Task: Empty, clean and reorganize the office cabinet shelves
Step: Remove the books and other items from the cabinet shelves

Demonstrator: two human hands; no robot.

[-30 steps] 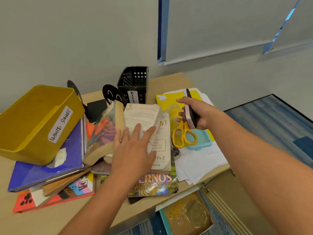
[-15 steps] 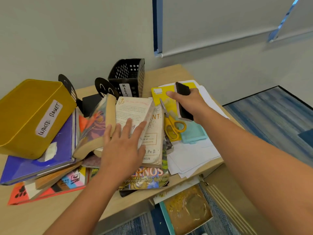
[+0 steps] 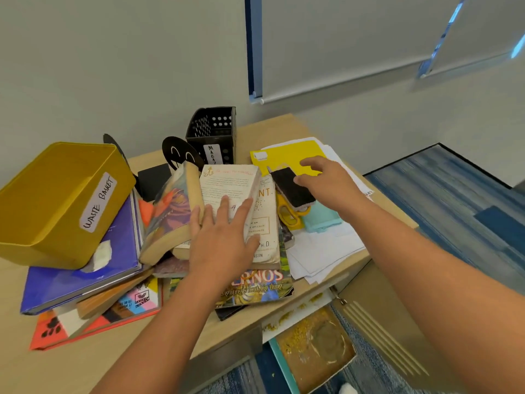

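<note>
Left hand (image 3: 224, 245): flat, fingers spread straight, pressing on the white paperback (image 3: 227, 189) atop the book pile
Right hand (image 3: 326, 183): fingers loose and apart, thumb touching the black eraser (image 3: 292, 187), gripping nothing
Black eraser: lying tilted over the yellow scissors (image 3: 289, 216), just beside the teal holder (image 3: 322, 218)
Book pile: on the wooden cabinet top (image 3: 85, 362), near its front edge
Yellow bin (image 3: 56, 203): labelled WASTE BASKET, resting on a blue book (image 3: 85, 271) at left
Black mesh holder (image 3: 213, 135): upright at the back
</note>
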